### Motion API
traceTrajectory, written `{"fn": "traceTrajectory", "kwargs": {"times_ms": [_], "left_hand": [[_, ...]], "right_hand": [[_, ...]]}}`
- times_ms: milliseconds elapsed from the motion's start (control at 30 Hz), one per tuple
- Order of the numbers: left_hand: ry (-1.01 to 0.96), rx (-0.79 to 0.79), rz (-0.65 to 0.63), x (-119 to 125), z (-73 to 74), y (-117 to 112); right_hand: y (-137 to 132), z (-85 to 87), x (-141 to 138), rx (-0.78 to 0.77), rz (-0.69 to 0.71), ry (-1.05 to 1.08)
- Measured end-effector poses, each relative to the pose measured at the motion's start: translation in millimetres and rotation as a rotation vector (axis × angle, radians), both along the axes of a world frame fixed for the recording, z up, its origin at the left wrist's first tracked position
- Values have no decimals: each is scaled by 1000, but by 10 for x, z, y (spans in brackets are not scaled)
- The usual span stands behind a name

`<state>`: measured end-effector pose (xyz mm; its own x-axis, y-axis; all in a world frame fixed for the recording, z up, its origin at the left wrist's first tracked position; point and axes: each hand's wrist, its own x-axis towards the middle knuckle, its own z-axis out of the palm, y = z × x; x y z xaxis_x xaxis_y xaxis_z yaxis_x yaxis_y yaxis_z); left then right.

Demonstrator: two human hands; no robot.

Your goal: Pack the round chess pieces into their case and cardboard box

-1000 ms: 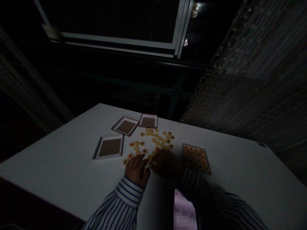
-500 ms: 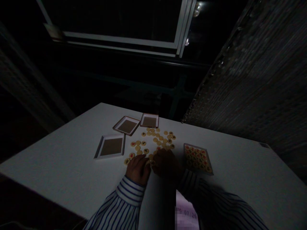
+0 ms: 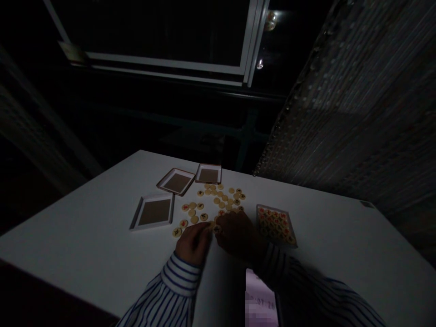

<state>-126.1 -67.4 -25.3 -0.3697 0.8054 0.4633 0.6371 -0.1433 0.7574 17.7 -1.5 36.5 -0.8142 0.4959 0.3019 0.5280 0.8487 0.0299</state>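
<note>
Round wooden Chinese chess pieces (image 3: 222, 198) lie scattered on the white table, some showing red or black characters and others blank. At the near edge of this spread, my left hand (image 3: 193, 241) has its thumb and fingers closed around a piece (image 3: 210, 225). Beside it, my right hand (image 3: 238, 234) is curled, with a black-marked piece (image 3: 217, 229) at its fingertips. Both hands nearly meet there. To the right of my right hand stands a shallow box (image 3: 276, 225) filled with rows of pieces, red-marked ones at the far side.
Three shallow box parts with brown bottoms rest on the table's far left: one nearest me (image 3: 155, 212), one behind it (image 3: 176, 181) and another (image 3: 208, 174). A lit phone-like screen (image 3: 260, 295) is below my right forearm. A bead curtain (image 3: 340, 104) hangs at right.
My left hand's fingers have drawn in toward its thumb at the piece. My right hand stays beside it at the near pieces. The whole view has shifted slightly.
</note>
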Motion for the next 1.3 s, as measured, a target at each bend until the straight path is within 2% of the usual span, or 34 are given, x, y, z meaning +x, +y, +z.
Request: {"fn": "traceTrajectory", "kwargs": {"times_ms": [233,467,600,800,1100,1300], "left_hand": [[-527,-117,-117,183,173,35],[-785,-198,-184,288,275,90],[-796,-240,-224,330,343,116],[-736,-203,-232,474,462,144],[-664,-278,-365,623,499,278],[-575,-286,-359,728,516,335]], "right_hand": [[-63,188,95,-25,-28,-5],[-82,250,234,-93,-56,38],[-87,285,338,-153,-76,91],[-50,276,500,-231,-66,268],[44,166,719,-465,-74,494],[77,127,836,-485,-129,567]]}}
